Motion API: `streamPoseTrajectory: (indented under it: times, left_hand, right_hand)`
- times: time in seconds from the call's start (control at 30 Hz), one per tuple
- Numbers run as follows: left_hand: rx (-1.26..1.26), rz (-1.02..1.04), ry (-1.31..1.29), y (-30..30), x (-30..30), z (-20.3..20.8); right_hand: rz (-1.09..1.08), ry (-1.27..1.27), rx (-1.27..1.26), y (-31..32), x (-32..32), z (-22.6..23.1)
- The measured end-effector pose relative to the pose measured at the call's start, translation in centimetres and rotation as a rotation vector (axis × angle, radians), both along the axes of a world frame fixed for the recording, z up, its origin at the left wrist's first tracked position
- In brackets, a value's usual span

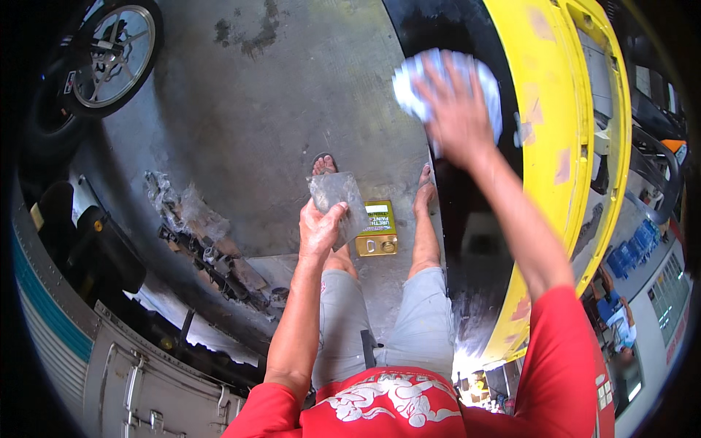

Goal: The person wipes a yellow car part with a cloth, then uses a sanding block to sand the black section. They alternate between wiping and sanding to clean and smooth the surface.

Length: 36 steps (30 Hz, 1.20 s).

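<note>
My left hand (321, 225) grips a flat, grey, rectangular piece (336, 191) with a see-through look, thumb on top; its exact kind I cannot make out. Out at the upper right, my right hand (454, 120) presses a white cloth (411, 89) against a glossy black panel (478, 197), its fingers spread across the top. Motion blurs both the cloth and that hand. Yellow bodywork (537, 80) with dull pinkish patches borders the panel on its right.
A yellow-green and gold metal can (377, 228) stands on the concrete floor (241, 109) between my feet. Crumpled clear plastic and dark parts (208, 252) lie at left. A spoked wheel (113, 55) is at upper left, and a person (622, 321) appears at far right.
</note>
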<state>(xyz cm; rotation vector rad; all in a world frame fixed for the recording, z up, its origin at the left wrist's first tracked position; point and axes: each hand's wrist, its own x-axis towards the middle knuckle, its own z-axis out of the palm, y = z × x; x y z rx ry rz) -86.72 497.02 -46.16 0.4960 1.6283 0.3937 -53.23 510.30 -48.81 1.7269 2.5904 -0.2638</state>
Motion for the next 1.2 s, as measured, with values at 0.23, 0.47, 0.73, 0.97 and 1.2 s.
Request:
streamPoseTrajectory:
  times: [0.23, 0.47, 0.73, 0.97, 1.2]
  left_hand:
    - [0.058, -0.234, -0.137, 2.9, 0.7, 3.0]
    - [0.004, -0.248, -0.005, 7.6, 0.8, 2.4]
    - [0.008, -0.037, -0.083, 8.7, 7.4, 2.0]
    - [-0.106, -0.185, -0.076, 8.6, 7.8, 3.9]
    - [-0.022, 0.047, 0.026, 9.4, 3.8, 3.2]
  right_hand:
    - [0.036, -0.007, -0.391, -31.0, 2.1, 8.7]
    - [-0.183, -0.016, 0.071, 5.5, 5.8, 1.2]
    - [-0.432, -0.110, -0.104, -0.9, 5.1, 4.7]
    - [-0.489, -0.168, -0.214, -8.4, 5.3, 4.3]
    - [-0.348, -0.165, 0.008, 23.8, 3.1, -2.6]
